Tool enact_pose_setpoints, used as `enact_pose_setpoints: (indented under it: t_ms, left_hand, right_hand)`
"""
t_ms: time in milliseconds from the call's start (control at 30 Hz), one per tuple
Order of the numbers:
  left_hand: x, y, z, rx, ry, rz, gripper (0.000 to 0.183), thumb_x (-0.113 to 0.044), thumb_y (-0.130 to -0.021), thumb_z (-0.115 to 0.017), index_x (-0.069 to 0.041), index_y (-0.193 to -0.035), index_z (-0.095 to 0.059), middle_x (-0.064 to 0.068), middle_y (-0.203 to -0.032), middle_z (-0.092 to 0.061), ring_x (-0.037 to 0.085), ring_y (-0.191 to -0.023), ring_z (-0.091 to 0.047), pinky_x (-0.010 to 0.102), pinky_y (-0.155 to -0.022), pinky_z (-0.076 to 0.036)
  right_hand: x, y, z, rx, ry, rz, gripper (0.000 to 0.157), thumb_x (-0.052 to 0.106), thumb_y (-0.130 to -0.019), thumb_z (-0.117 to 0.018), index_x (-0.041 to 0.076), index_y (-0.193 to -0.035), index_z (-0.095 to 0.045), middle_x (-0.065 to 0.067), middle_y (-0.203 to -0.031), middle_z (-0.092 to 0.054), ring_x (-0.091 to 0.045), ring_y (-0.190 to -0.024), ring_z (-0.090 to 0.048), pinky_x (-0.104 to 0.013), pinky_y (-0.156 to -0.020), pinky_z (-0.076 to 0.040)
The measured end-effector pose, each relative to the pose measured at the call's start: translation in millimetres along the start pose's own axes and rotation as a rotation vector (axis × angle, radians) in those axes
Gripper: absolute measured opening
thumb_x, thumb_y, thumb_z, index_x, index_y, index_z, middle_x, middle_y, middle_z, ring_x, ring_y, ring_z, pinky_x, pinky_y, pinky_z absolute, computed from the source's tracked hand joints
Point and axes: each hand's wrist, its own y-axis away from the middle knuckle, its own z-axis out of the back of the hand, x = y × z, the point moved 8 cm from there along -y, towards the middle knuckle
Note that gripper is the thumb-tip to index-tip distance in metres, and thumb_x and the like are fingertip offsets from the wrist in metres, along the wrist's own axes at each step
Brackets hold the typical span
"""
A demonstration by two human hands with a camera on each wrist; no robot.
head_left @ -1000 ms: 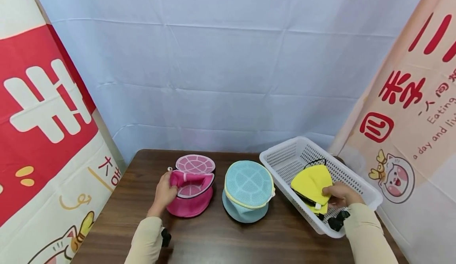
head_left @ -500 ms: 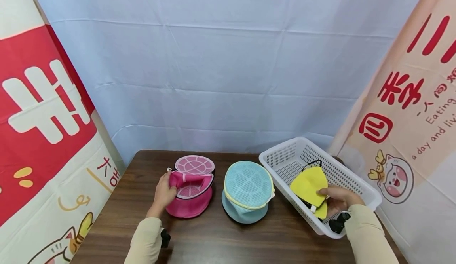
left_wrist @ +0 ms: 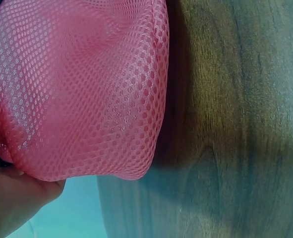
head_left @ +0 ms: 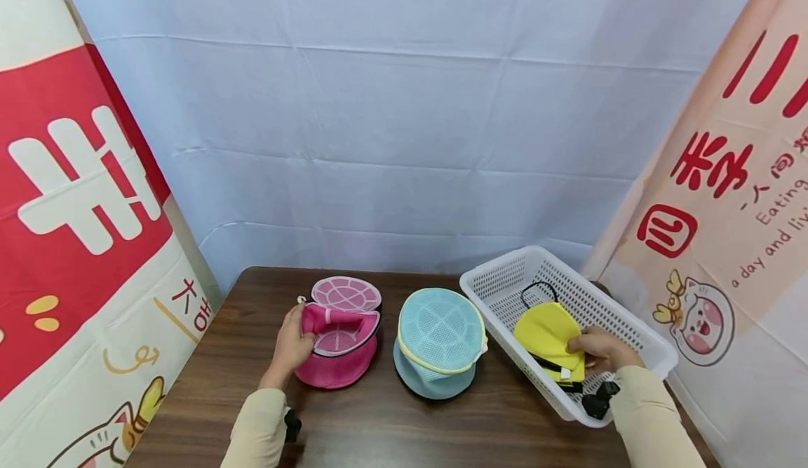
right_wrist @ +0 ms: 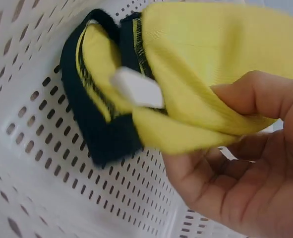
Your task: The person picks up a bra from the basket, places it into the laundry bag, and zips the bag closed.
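Note:
My left hand grips the left rim of a pink mesh laundry bag on the table. Its round lid is folded back, so the bag's top gapes. In the left wrist view, pink mesh fills much of the picture and hides most of the fingers. Inside a white basket, my right hand pinches a yellow bra between thumb and fingers. The bra is folded over; a thin black strap loops at its far end. In the right wrist view, its dark band and white tag show.
A light blue mesh laundry bag with yellow trim stands between the pink bag and the perforated white basket. The wooden table ends at a pale blue cloth backdrop. Printed cloths hang on both sides.
My right hand has shifted the yellow bra slightly within the basket; its black strap loop now lies farther left and spread out. My left hand stays on the pink laundry bag.

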Motion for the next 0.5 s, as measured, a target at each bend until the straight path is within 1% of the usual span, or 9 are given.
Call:
enact_pose_setpoints:
  t_ms: [33,100,200,267,333,467,500]
  left_hand:
    - [0.1,0.2,0.1,0.002,0.001,0.0,0.064,0.011,-0.073,-0.055,0.014,-0.133,-0.036,0.032,-0.135,-0.035,0.043,-0.124,-0.034,0.051,-0.101,-0.027]
    - [0.9,0.5,0.1,0.005,-0.001,-0.001,0.063,0.011,-0.072,-0.054,0.014,-0.133,-0.037,0.032,-0.135,-0.035,0.043,-0.124,-0.035,0.05,-0.101,-0.027]
    - [2.9,1.2,0.2,0.01,-0.003,0.004,0.063,0.011,-0.072,-0.054,0.014,-0.133,-0.037,0.032,-0.135,-0.035,0.043,-0.124,-0.034,0.05,-0.102,-0.027]
    - [3.4,1.4,0.7,0.01,-0.005,0.003,0.063,0.011,-0.072,-0.054,0.014,-0.133,-0.037,0.033,-0.135,-0.035,0.043,-0.125,-0.034,0.05,-0.102,-0.027]
    - [3.7,1.6,1.5,0.004,-0.006,0.002,0.064,0.011,-0.072,-0.054,0.014,-0.133,-0.037,0.033,-0.135,-0.035,0.043,-0.125,-0.034,0.05,-0.101,-0.027]
    - [3.3,1.4,2.1,-0.008,-0.012,-0.005,0.063,0.011,-0.072,-0.054,0.014,-0.133,-0.037,0.032,-0.135,-0.036,0.043,-0.124,-0.034,0.05,-0.101,-0.028]
    - [3.2,1.5,2.2,-0.009,-0.012,-0.003,0.063,0.012,-0.072,-0.054,0.014,-0.133,-0.037,0.032,-0.135,-0.036,0.043,-0.124,-0.035,0.05,-0.101,-0.028]
  right_hand:
    - [-0.4,0.5,-0.9,0.006,-0.012,-0.002,0.039,0.004,-0.083,-0.051,-0.018,-0.112,-0.037,-0.019,-0.082,-0.057,-0.028,-0.07,-0.059,-0.044,-0.065,-0.052]
    - [-2.2,1.7,-2.8,0.013,-0.059,-0.014,0.037,0.009,-0.088,-0.051,-0.015,-0.113,-0.037,-0.019,-0.084,-0.056,-0.029,-0.073,-0.058,-0.046,-0.066,-0.052]
    - [-2.9,3.1,-6.8,0.053,-0.121,-0.008,0.044,0.022,-0.096,-0.048,-0.01,-0.121,-0.032,-0.018,-0.088,-0.055,-0.031,-0.077,-0.058,-0.047,-0.066,-0.051]
    - [-1.5,3.0,-9.5,0.074,-0.142,0.001,0.05,0.028,-0.098,-0.044,-0.006,-0.129,-0.025,-0.017,-0.089,-0.055,-0.03,-0.078,-0.058,-0.047,-0.066,-0.05]
    - [0.9,2.1,-10.7,0.087,-0.133,0.023,0.056,0.028,-0.099,-0.042,-0.005,-0.136,-0.016,-0.017,-0.089,-0.055,-0.03,-0.077,-0.058,-0.046,-0.065,-0.05]
    - [4.1,0.0,-4.0,0.031,-0.098,0.043,0.065,0.018,-0.098,-0.043,-0.006,-0.142,-0.001,-0.017,-0.09,-0.051,-0.027,-0.075,-0.056,-0.043,-0.063,-0.05]
    - [4.8,-0.3,-1.2,0.01,-0.084,0.05,0.066,0.015,-0.097,-0.044,-0.007,-0.142,0.0,-0.018,-0.09,-0.051,-0.027,-0.074,-0.056,-0.043,-0.063,-0.05]
